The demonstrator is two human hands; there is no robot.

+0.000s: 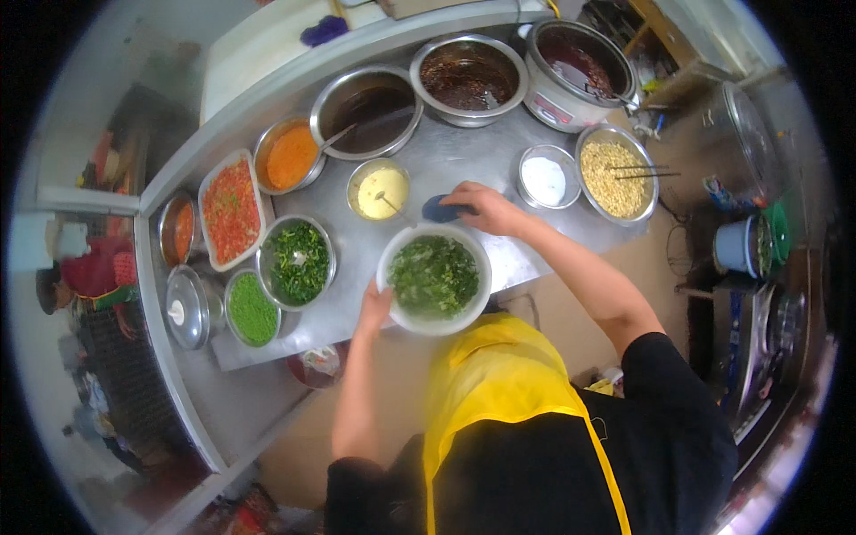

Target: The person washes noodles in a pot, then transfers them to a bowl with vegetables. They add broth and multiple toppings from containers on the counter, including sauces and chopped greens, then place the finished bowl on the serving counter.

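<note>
My left hand (374,308) grips the rim of a white bowl (395,314) filled with chopped green herbs, held at the front edge of the steel counter (446,160). My right hand (486,209) presses a blue cloth (439,209) onto the counter just behind that bowl. A small steel bowl of yellow sauce (378,191) with a spoon in it stands to the left of the cloth. A small bowl of white powder (545,178) stands to the right of my right hand.
Steel bowls ring the counter: chopped greens (298,261), green peas (251,309), red mix tray (231,210), orange paste (290,155), dark sauces (367,109) (468,77), a cooker pot (578,68), yellow kernels with chopsticks (613,176). A lidded pot (185,308) sits at the left.
</note>
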